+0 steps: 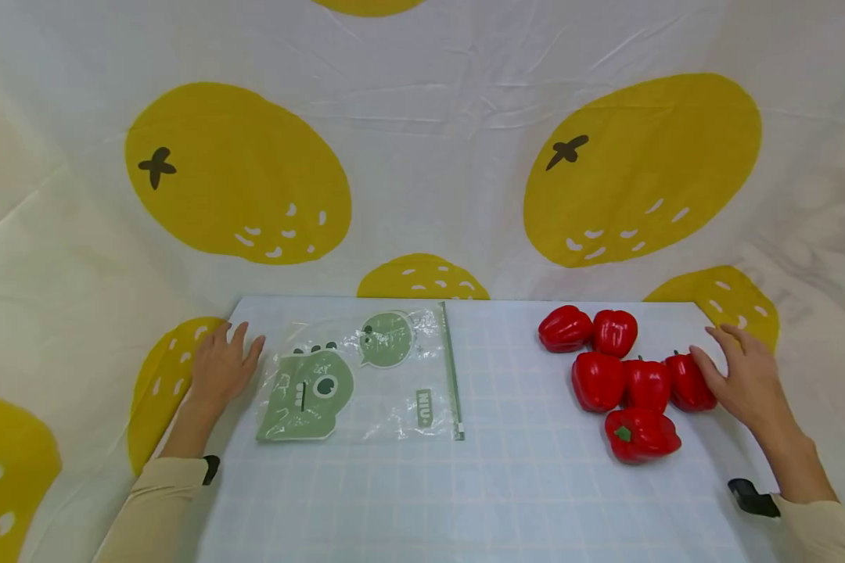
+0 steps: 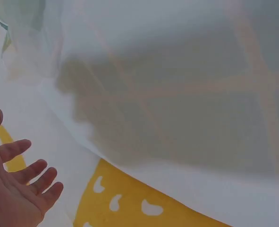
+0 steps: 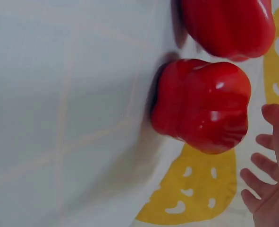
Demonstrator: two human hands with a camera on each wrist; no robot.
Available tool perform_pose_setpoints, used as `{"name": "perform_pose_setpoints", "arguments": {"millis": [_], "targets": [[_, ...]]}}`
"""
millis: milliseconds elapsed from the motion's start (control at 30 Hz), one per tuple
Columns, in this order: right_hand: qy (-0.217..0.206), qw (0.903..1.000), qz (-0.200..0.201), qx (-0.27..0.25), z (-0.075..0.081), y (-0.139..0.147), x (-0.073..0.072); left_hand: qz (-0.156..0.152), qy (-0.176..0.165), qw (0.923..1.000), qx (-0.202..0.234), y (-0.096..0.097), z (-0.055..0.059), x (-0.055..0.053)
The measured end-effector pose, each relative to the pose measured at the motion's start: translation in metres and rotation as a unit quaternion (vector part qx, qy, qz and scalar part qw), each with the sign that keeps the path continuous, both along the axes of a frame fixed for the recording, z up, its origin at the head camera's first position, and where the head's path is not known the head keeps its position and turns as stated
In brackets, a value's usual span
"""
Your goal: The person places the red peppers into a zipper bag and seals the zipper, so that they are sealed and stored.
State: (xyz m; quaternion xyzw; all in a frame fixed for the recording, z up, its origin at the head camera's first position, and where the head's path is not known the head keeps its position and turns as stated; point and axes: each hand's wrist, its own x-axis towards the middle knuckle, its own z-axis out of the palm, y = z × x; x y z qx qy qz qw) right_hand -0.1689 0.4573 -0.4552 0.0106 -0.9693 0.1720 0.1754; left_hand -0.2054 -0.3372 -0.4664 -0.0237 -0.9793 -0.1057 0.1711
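My left hand [image 1: 220,367] is at the table's left edge, fingers spread and holding nothing. Just right of it lies a flat clear zip bag [image 1: 387,395] printed with green cartoon figures, its zip strip along the right side. In the left wrist view the fingers of that hand [image 2: 21,184] hang apart from the tabletop. Over at the right edge my right hand [image 1: 749,379] is beside the rightmost red bell pepper [image 1: 688,381], holding nothing. A gap shows between hand [image 3: 271,175] and nearest bell pepper [image 3: 205,106] in the right wrist view.
Several more red bell peppers cluster left of that one, including a front one [image 1: 641,435] on its side with its green stem showing. The white gridded table [image 1: 507,500] backs onto a cloth [image 1: 436,180] printed with yellow fruit.
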Motion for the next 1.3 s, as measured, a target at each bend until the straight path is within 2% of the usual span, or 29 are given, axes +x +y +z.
{"name": "perform_pose_setpoints", "arguments": {"millis": [233, 433, 633, 800, 1067, 1300], "targets": [[0.038, 0.9990, 0.005, -0.023, 0.009, -0.016, 0.005, 0.016, 0.011, 0.9997, 0.015, 0.012, 0.007, 0.004], [0.062, 0.9973, 0.021, -0.032, 0.013, -0.029, 0.010, 0.004, 0.033, 0.9983, 0.047, 0.022, 0.011, 0.008], [0.076, 0.9958, 0.023, -0.045, 0.016, -0.046, 0.015, -0.022, 0.065, 0.9952, 0.069, 0.035, 0.016, 0.010], [0.073, 0.9951, 0.029, -0.060, 0.020, -0.063, 0.019, -0.011, 0.018, 0.9946, 0.102, 0.043, 0.019, 0.013], [0.065, 0.9941, 0.035, -0.079, 0.020, -0.084, 0.021, -0.008, -0.041, 0.9883, 0.147, 0.059, 0.018, 0.013], [0.047, 0.9932, 0.044, -0.097, 0.022, -0.103, 0.022, -0.019, -0.055, 0.9817, 0.181, 0.074, 0.023, 0.015]]}}
